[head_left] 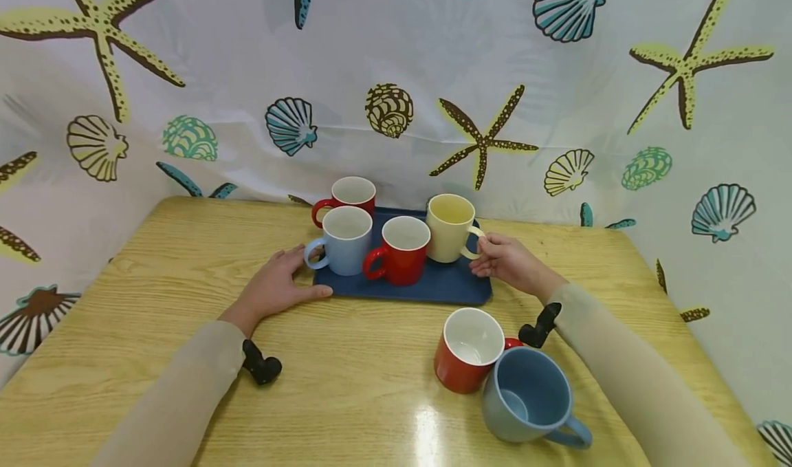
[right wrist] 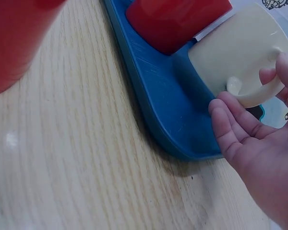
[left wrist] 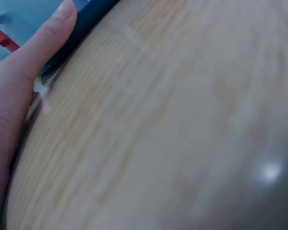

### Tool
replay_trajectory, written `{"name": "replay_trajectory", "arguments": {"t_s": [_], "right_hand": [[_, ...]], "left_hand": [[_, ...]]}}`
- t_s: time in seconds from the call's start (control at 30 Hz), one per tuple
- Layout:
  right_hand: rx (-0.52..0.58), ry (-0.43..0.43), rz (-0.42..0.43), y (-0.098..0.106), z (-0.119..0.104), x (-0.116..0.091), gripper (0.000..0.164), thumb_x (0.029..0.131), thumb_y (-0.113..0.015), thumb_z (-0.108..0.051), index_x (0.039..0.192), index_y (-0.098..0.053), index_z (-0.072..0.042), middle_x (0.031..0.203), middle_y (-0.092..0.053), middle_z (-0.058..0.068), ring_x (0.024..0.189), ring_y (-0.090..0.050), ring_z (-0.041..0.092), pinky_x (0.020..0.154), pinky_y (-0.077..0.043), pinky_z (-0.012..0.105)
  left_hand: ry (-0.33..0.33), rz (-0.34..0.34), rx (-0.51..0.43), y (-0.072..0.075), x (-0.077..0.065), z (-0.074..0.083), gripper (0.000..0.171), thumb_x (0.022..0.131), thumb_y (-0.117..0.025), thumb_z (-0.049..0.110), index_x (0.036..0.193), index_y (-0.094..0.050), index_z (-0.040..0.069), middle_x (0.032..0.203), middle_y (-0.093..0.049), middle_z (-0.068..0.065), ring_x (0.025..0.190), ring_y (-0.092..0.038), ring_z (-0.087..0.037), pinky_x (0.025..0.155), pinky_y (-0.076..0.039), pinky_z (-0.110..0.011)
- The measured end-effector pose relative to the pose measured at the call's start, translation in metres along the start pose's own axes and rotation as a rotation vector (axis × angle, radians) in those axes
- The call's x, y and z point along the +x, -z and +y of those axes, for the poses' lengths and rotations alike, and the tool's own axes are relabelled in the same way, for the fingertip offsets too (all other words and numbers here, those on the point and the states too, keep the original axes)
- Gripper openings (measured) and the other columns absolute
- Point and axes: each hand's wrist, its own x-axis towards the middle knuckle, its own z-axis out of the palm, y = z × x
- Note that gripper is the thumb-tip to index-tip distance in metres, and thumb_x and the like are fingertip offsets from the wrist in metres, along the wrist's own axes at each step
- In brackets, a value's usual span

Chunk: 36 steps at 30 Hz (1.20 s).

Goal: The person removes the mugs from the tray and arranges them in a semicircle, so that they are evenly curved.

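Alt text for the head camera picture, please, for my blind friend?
A person's right hand pinches the handle of a cream mug at a blue tray bearing a light blue mug and red mugs; the left hand lies at the tray's left end. Nearer, another red mug and a grey-blue mug stand on a wooden table.

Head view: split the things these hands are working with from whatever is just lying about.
Likely in the work:
left hand, at the blue tray
right hand, holding the pale yellow mug
light blue mug, front red mug, rear red mug

Apparently just lying about:
loose red mug and grey-blue mug, off the tray, untouched
seashell-print cloth, a backdrop
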Motion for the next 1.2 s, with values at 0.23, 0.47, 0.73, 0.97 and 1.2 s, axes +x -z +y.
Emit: {"name": "replay_trajectory", "arguments": {"t_s": [0.23, 0.47, 0.73, 0.97, 1.2], "right_hand": [[0.018, 0.009, 0.028, 0.002, 0.001, -0.015, 0.022, 0.101, -0.039, -0.020, 0.094, -0.046, -0.001, 0.083, -0.054, 0.014, 0.083, -0.060, 0.024, 0.080, -0.050, 0.035], [0.047, 0.019, -0.003, 0.002, 0.003, -0.029, 0.023, 0.101, -0.040, -0.023, 0.093, -0.049, -0.002, 0.081, -0.052, 0.013, 0.086, -0.060, 0.025, 0.083, -0.049, 0.037], [-0.009, 0.037, -0.050, 0.004, 0.005, -0.044, 0.025, 0.100, -0.042, -0.022, 0.087, -0.051, -0.003, 0.084, -0.049, 0.011, 0.091, -0.060, 0.026, 0.086, -0.048, 0.037], [-0.041, 0.041, -0.118, 0.001, 0.005, -0.056, 0.024, 0.101, -0.041, -0.019, 0.084, -0.051, -0.003, 0.090, -0.052, 0.012, 0.094, -0.060, 0.026, 0.085, -0.048, 0.038], [-0.032, 0.045, -0.195, -0.004, 0.002, -0.061, 0.020, 0.100, -0.043, -0.016, 0.091, -0.053, -0.001, 0.093, -0.057, 0.013, 0.093, -0.061, 0.024, 0.086, -0.048, 0.038]], "left_hand": [[-0.005, 0.006, -0.004, 0.000, 0.000, 0.001, 0.093, 0.069, -0.064, 0.069, 0.141, -0.041, 0.015, 0.144, -0.037, -0.014, 0.133, -0.029, -0.035, 0.109, -0.014, -0.052], [0.001, 0.003, 0.006, 0.002, -0.001, 0.002, 0.093, 0.069, -0.063, 0.071, 0.141, -0.041, 0.016, 0.144, -0.038, -0.011, 0.134, -0.029, -0.033, 0.109, -0.013, -0.053], [0.028, 0.000, -0.003, 0.003, -0.002, 0.004, 0.095, 0.068, -0.063, 0.071, 0.142, -0.040, 0.014, 0.145, -0.035, -0.014, 0.134, -0.028, -0.035, 0.109, -0.015, -0.052], [0.046, -0.013, 0.003, 0.001, -0.001, 0.003, 0.098, 0.067, -0.060, 0.074, 0.143, -0.038, 0.016, 0.146, -0.033, -0.013, 0.134, -0.025, -0.036, 0.107, -0.018, -0.056], [0.027, -0.007, 0.003, 0.003, -0.002, 0.002, 0.098, 0.067, -0.060, 0.074, 0.143, -0.038, 0.015, 0.146, -0.034, -0.013, 0.134, -0.028, -0.036, 0.107, -0.017, -0.056]]}}
